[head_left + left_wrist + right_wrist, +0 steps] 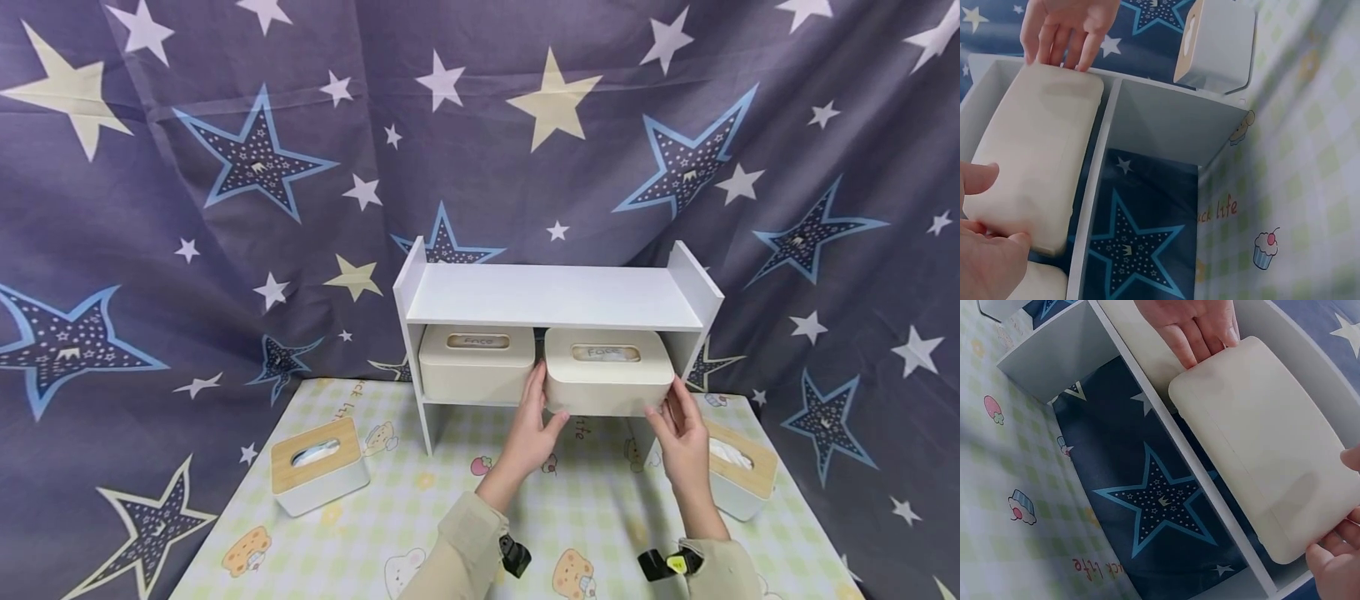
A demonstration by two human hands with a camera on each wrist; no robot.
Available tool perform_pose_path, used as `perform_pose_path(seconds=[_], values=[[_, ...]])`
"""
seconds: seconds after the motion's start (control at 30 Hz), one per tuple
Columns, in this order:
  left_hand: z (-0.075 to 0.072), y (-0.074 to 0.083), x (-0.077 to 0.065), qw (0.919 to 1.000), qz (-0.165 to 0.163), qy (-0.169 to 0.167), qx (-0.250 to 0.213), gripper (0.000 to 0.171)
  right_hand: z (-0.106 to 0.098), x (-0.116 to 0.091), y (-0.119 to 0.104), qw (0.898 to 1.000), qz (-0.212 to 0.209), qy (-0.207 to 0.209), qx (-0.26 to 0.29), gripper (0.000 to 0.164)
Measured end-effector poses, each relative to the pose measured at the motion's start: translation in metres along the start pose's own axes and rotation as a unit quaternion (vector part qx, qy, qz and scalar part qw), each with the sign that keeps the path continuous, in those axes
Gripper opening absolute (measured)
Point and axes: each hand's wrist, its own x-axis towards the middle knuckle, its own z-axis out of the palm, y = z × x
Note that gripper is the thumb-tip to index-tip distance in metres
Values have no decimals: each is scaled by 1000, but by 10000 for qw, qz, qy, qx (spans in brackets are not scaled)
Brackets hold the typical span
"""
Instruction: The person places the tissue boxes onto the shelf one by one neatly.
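A cream tissue box (611, 392) with "Face" in its top slot sits in the right half of the white shelf's (555, 296) middle tier, its front jutting out past the edge. My left hand (528, 433) holds its left end and my right hand (686, 442) holds its right end, thumbs toward the front. A matching cream tissue box (480, 379) stands beside it on the left, a narrow gap between them. In the right wrist view, the held box (1266, 444) lies between the fingers of both hands, above the shelf board.
A white tissue box with a wooden lid (318, 467) stands on the checked tablecloth (420, 517) to the left. Another wooden-lidded tissue box (738, 471) stands at right, partly behind my right hand. A star-patterned curtain (480, 125) hangs behind the shelf.
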Motion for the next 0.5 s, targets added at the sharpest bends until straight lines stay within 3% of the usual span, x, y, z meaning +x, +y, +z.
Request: perform_pose_path(seconds=[0.5], values=[[8,-4,11,9995,-137,26,293,87,5,11,4,9994,186,-39,276,70]])
